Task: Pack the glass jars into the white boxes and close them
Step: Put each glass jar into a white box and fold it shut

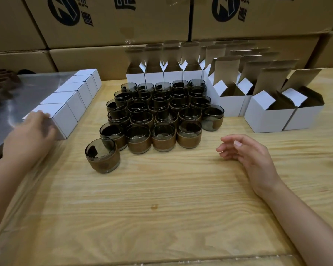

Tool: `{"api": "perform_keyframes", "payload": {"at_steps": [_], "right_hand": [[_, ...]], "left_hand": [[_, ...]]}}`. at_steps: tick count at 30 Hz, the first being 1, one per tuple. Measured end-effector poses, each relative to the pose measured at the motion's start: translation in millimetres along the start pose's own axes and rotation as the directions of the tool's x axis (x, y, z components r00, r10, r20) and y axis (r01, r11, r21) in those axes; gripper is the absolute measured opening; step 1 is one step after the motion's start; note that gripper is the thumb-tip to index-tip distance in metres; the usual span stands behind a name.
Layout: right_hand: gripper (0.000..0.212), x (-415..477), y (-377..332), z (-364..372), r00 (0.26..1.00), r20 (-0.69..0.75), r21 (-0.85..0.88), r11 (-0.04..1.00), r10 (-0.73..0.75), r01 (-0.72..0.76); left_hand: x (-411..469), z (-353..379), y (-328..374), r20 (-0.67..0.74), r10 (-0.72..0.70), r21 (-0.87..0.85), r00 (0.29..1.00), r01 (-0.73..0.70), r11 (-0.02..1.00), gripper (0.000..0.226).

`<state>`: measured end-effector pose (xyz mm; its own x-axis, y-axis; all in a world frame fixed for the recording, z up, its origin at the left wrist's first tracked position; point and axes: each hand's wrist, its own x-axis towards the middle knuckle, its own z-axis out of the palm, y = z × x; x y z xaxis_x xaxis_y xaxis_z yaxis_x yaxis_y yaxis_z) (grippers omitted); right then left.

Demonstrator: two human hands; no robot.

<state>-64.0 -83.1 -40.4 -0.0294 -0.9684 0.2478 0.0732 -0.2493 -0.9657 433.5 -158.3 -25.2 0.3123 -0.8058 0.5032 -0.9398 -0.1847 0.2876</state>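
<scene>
At the left of the frame the left hand [30, 129], blurred, rests against the nearest closed box [62, 120] with its fingers laid fairly straight, gripping nothing. That box ends a row of closed boxes [79, 91] running toward the upper left. The jars [158, 110] stand packed together at the centre of the counter [161, 208], with one jar [102, 155] just beside their lower left corner. Open boxes [273, 112] stand behind and to the right of them. The right hand [244, 150] hovers at centre right, loosely curled and empty.
</scene>
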Motion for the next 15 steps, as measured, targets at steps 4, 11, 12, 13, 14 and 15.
{"api": "perform_keyframes", "payload": {"at_steps": [4,11,12,13,14,15], "right_hand": [[0.03,0,0,0,1.0,0.003,-0.012,1.0,-0.002,0.002],[0.029,1,2,0,1.0,0.011,-0.027,1.0,0.006,-0.006],[0.029,1,2,0,1.0,0.013,-0.031,0.999,0.008,-0.008],[0.028,1,2,0,1.0,0.016,-0.034,0.999,0.01,-0.009],[0.027,0,1,0,1.0,0.022,-0.036,0.999,0.009,-0.008],[0.025,0,1,0,1.0,0.025,-0.037,0.999,0.007,-0.006]], "left_hand": [[13,9,11,0.021,-0.025,0.01,0.999,0.025,1.0,0.059],[21,11,34,0.216,-0.118,0.206,0.969,0.073,0.976,0.078],[21,10,36,0.24,-0.119,0.212,0.963,0.068,0.975,0.082],[21,10,37,0.266,-0.132,0.202,0.955,0.079,0.976,0.086],[20,8,39,0.293,-0.146,0.187,0.945,0.093,0.978,0.09],[18,6,41,0.307,-0.158,0.175,0.938,0.107,0.979,0.094]]}}
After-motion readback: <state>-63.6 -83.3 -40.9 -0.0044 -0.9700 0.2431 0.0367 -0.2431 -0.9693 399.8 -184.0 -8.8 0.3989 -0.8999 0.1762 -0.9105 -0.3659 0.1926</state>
